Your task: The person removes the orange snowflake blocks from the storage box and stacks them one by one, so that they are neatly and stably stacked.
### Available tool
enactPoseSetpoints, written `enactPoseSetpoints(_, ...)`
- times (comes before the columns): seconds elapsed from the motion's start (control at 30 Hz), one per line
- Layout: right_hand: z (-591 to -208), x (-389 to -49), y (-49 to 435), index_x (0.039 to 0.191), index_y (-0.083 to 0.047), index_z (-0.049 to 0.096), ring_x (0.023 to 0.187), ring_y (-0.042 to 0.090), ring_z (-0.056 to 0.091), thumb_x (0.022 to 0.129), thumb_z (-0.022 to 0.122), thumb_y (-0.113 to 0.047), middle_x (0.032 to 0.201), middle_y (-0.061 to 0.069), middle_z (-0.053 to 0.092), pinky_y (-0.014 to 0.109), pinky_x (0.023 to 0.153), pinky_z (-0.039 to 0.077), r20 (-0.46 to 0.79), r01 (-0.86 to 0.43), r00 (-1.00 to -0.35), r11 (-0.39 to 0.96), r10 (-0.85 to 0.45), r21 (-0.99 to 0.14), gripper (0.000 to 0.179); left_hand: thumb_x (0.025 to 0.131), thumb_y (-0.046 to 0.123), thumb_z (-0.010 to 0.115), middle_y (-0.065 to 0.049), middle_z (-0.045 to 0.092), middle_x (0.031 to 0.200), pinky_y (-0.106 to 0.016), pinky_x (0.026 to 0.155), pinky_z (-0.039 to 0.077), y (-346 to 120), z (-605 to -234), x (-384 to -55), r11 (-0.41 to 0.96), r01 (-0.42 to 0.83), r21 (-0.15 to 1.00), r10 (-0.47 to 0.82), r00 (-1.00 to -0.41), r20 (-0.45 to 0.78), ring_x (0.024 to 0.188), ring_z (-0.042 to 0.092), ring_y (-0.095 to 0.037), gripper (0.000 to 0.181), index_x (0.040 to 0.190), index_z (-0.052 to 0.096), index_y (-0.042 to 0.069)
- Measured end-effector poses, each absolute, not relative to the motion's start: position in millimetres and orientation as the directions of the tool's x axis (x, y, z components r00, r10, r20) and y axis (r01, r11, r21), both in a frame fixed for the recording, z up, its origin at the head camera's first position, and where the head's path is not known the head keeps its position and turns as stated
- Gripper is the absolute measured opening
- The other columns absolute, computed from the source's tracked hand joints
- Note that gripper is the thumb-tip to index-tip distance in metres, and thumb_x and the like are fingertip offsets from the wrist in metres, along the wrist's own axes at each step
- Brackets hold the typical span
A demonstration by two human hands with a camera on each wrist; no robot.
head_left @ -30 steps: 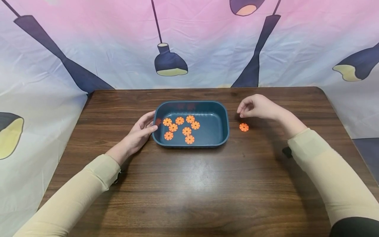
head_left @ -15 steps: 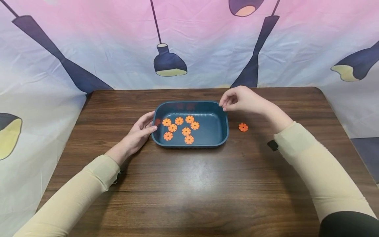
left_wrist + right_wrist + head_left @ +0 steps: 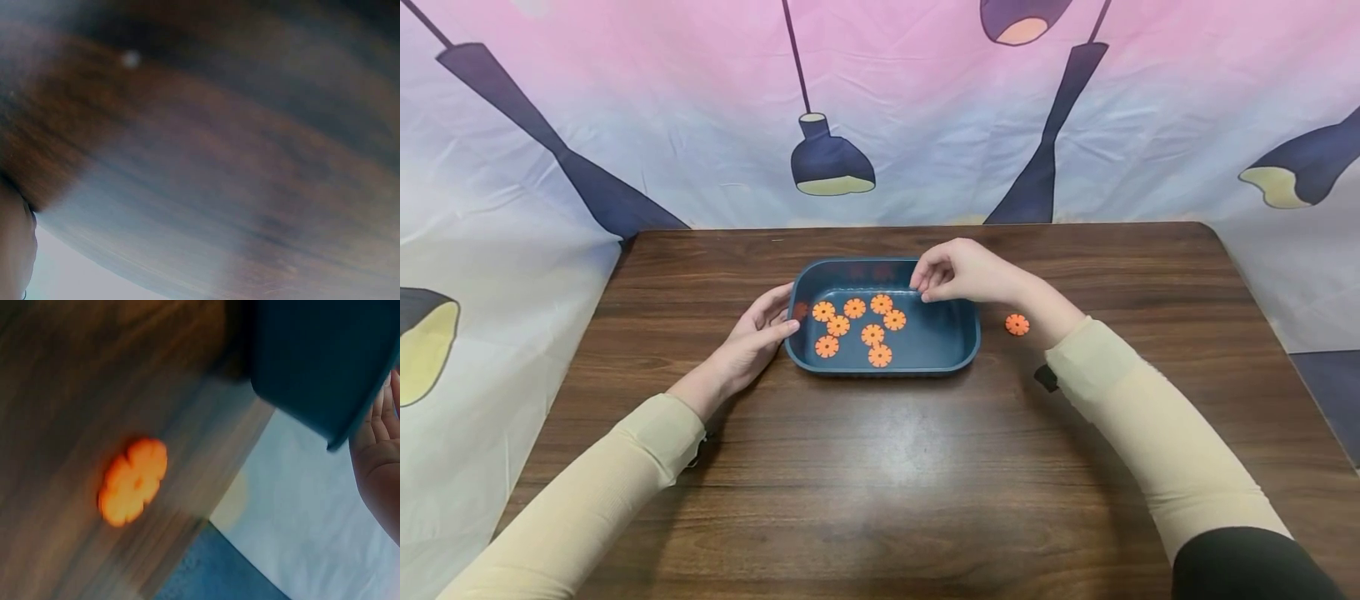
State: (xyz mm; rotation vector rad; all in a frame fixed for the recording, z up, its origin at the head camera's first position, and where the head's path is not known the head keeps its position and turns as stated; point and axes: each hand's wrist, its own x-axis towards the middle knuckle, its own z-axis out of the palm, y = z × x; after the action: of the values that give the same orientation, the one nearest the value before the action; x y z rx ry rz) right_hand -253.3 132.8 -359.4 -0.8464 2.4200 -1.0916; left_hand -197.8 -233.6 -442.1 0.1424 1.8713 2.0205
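In the head view a dark teal plastic box (image 3: 936,350) stands on the table with several orange notched discs (image 3: 872,334) lying flat in its left and middle part. My left hand (image 3: 752,342) holds the box at its left end, thumb on the rim and fingers along the outer wall. Above the box's right half is my right hand (image 3: 970,271), fingers bent toward the thumb. No disc shows between its fingertips, and the box wall covers them in the right wrist view. One loose orange disc (image 3: 1017,325) lies on the wood right of the box, below my right forearm.
The dark wood-grain table (image 3: 865,492) reaches back to a printed fabric backdrop (image 3: 925,125) with lamp shapes. A small black object (image 3: 1046,377) shows at my right cuff. The left wrist view shows mostly blurred table surface.
My right hand has moved left from beside the loose disc, past the box's right rim, and then come down over the box. My left hand, the box and the discs stay in place.
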Motion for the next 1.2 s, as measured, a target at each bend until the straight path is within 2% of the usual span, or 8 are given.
enactPoseSetpoints(0.37, -381, -255, 111, 0.112, 0.002, 0.075, 0.093, 0.022, 0.072, 0.094, 0.077, 0.001, 0.105, 0.016, 0.075, 0.033, 0.085, 0.061, -0.109, -0.371, -0.724, 0.518, -0.681, -0.771, 0.018, 0.108, 0.003, 0.053, -0.005, 0.036, 0.165, -0.012, 0.11, 0.045, -233, -441, -197, -0.038, -0.212, 0.977, 0.343, -0.921, -0.186, 0.153, 0.035, -0.018, 0.064, 0.167, 0.029, 0.011)
enactPoseSetpoints(0.57, -389, -255, 101, 0.112, -0.001, 0.075, 0.097, 0.024, 0.071, 0.092, 0.08, 0.001, 0.109, 0.014, 0.075, 0.036, 0.09, 0.062, -0.115, -0.41, -0.71, 0.54, -0.695, -0.735, 0.021, 0.108, 0.003, 0.054, -0.004, 0.036, 0.164, -0.012, 0.11, 0.045, -234, -441, -196, -0.042, -0.209, 0.977, 0.344, -0.921, -0.182, 0.154, 0.034, -0.019, 0.064, 0.166, 0.03, 0.011)
enactPoseSetpoints(0.87, -399, -258, 92, 0.114, -0.004, 0.074, 0.101, 0.025, 0.069, 0.092, 0.082, -0.001, 0.111, 0.012, 0.073, 0.038, 0.094, 0.06, -0.143, -0.461, -0.695, 0.589, -0.705, -0.664, 0.024, 0.107, 0.003, 0.054, 0.002, 0.042, 0.158, -0.013, 0.11, 0.046, -233, -443, -195, -0.049, -0.199, 0.979, 0.343, -0.924, -0.171, 0.148, 0.039, -0.015, 0.062, 0.165, 0.033, 0.013)
enactPoseSetpoints(1.2, -401, -259, 87, 0.116, -0.006, 0.075, 0.104, 0.023, 0.069, 0.091, 0.081, 0.0, 0.113, 0.011, 0.072, 0.037, 0.096, 0.06, -0.127, -0.502, -0.696, 0.605, -0.707, -0.618, 0.026, 0.107, 0.003, 0.054, -0.004, 0.038, 0.163, -0.013, 0.11, 0.045, -233, -441, -197, -0.044, -0.199, 0.979, 0.344, -0.923, -0.172, 0.152, 0.037, -0.018, 0.063, 0.165, 0.032, 0.012)
